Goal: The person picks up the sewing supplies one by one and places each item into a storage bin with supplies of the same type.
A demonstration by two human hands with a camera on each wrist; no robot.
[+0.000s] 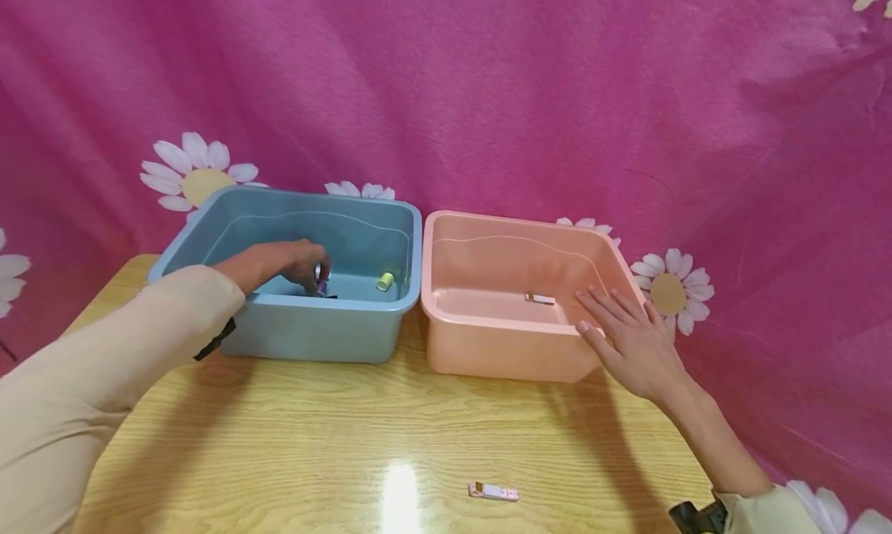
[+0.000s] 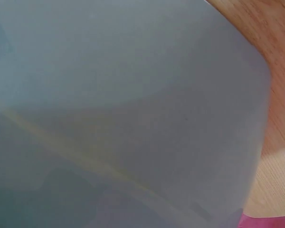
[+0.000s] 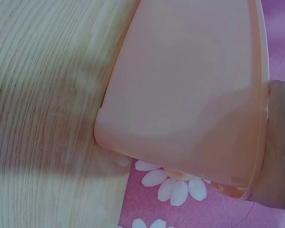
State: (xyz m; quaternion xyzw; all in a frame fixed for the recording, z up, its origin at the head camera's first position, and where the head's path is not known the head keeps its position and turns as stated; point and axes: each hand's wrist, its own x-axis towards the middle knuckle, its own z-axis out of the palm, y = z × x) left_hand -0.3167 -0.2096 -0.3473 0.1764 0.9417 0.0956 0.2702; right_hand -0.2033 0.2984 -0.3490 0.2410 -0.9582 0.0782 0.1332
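Note:
My left hand (image 1: pixel 304 265) reaches down inside the blue bin (image 1: pixel 313 330), fingers curled round a small purple spool (image 1: pixel 322 286) close over the bin floor. A small dark piece (image 1: pixel 332 296) shows beside it, and part of the spool is hidden by the fingers. To the right in the same bin lies a yellow-green spool (image 1: pixel 385 281). My right hand (image 1: pixel 636 347) rests with spread, straight fingers over the front right corner of the peach bin (image 1: pixel 502 348). Inside that bin is a small, narrow pink-and-white item (image 1: pixel 540 298), shaped like a nail clipper.
Both bins stand side by side on a wooden table (image 1: pixel 334 433). A similar pink-and-white clipper-like item (image 1: pixel 493 491) lies near the table's front. Behind hangs a magenta cloth (image 1: pixel 446 93) with daisies. The left wrist view is mostly filled by the blue bin's outer wall (image 2: pixel 133 71).

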